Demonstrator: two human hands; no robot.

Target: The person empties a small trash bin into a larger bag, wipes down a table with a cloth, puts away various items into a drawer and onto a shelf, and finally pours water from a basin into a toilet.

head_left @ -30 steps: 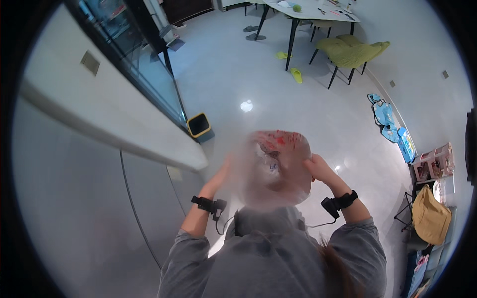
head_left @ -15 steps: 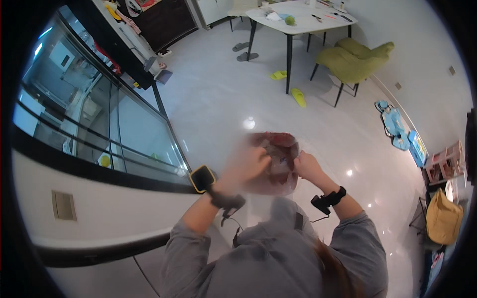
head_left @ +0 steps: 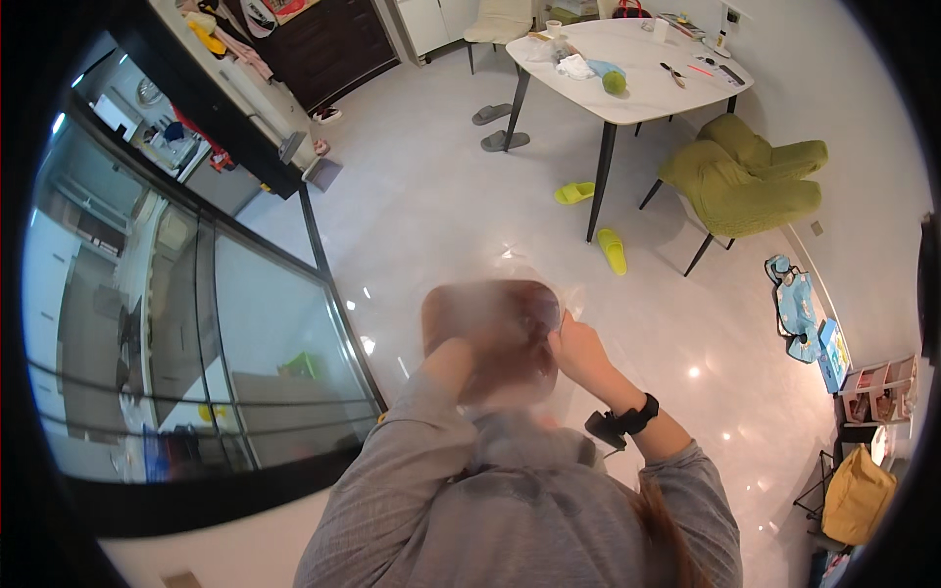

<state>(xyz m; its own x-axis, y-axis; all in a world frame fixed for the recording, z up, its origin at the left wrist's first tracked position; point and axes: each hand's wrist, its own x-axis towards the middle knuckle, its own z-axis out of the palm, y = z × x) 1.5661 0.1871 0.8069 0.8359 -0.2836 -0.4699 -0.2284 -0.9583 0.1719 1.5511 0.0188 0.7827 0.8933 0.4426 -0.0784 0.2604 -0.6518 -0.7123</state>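
Note:
A reddish-brown bin with rounded corners (head_left: 438,306) is in front of my body, its middle smeared by motion. Clear plastic, seemingly a thin bag (head_left: 570,300), sticks out past its right rim. My right hand (head_left: 585,355) is closed at that rim, thumb and fingers pinching the plastic. Over the bin's near left part lies my left hand (head_left: 454,361), reaching in or across it. Blur hides the left fingers, so what they touch does not show. A black band with a small device (head_left: 627,419) sits on my right wrist.
Beyond stands a white table (head_left: 578,98) with small items on it, and a green chair (head_left: 740,186) beside it. Yellow-green slippers (head_left: 612,251) and grey slippers (head_left: 505,142) lie on the floor. Glass sliding panels (head_left: 265,333) run along the left; a yellow bag (head_left: 858,495) is at right.
My left hand has moved down and farther over the bin, and its wrist device has gone out of sight. The bin appears farther left. My right hand keeps its pinch; the view has shifted.

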